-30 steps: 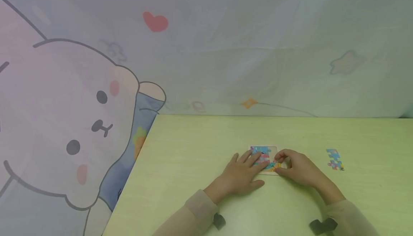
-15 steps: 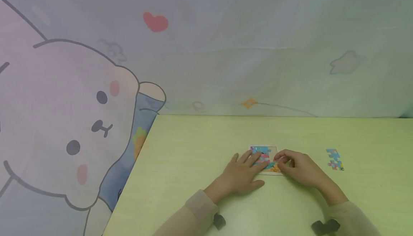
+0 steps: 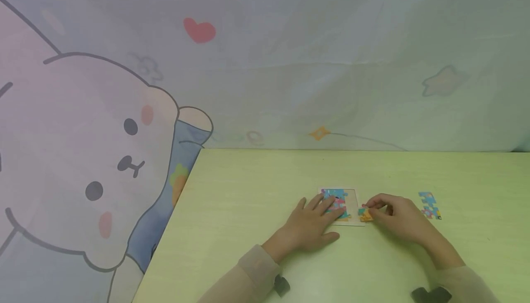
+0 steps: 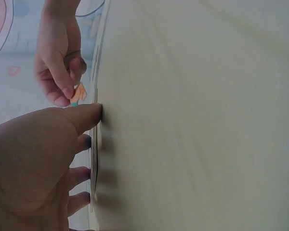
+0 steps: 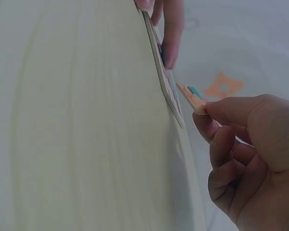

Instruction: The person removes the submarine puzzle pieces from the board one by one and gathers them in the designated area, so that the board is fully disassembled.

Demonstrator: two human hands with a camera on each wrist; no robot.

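A right hand (image 3: 399, 215) pinches a puzzle piece (image 3: 365, 214), orange and teal with a touch of pink, between thumb and forefinger, its other fingers curled in, just off the near right corner of a puzzle board (image 3: 353, 199). Half a second ago the same orange print sat over that corner; the right hand has since drawn to the right, and the board's strip along its right edge now shows bare. The right wrist's view catches the piece held tilted in the air, clear of the bench (image 3: 232, 192).

The left hand (image 3: 310, 224) keeps its place, fingers spread, fingertips down on the puzzle's left part and thumb set apart beyond the board's near edge. Under and around those fingers, joined pieces (image 3: 339, 193) in blue and pink fill the board's left side, as they did before.

To the right of the board, loose pieces (image 3: 428, 198) lie on the bench in the same spot, though the right hand now covers a sliver of the lower ones. Beyond the bench's far edge hangs a pale cloth (image 3: 290, 72) printed with red hearts and an orange diamond; a large cartoon animal (image 3: 112, 155) fills it past the left edge.
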